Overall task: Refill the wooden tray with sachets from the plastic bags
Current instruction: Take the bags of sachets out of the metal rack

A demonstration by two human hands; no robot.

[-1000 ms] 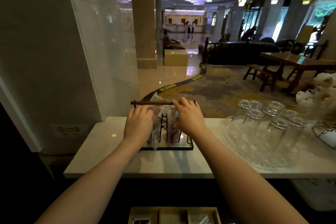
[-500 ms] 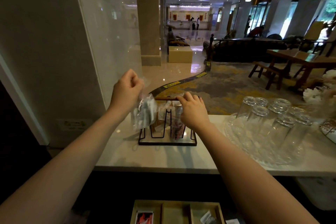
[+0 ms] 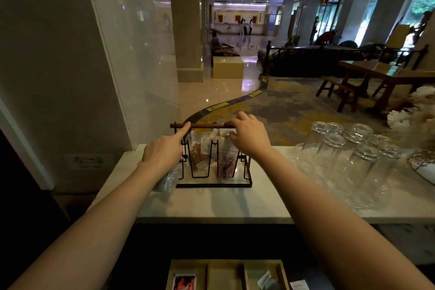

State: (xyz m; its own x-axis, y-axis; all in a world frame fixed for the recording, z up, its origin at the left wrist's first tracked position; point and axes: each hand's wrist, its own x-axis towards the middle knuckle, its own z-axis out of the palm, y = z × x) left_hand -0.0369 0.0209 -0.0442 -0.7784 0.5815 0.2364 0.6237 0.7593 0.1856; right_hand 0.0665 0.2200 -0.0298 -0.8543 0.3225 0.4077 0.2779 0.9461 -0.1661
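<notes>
A black wire rack with a brown wooden rod handle stands on the pale stone worktop. Clear plastic bags of sachets sit upright in its slots. The left hand reaches to the rack's left end, index finger straight and touching the rod, while its other fingers curl round a crumpled clear plastic bag that hangs below the palm, just beside the rack's left side. The right hand lies over the rod's right end, fingers curled on it. Right of the rack stand upturned clear drinking glasses on a glass tray. At the near edge, below the worktop, lies the compartmented wooden tray, holding a red sachet in its left compartment.
</notes>
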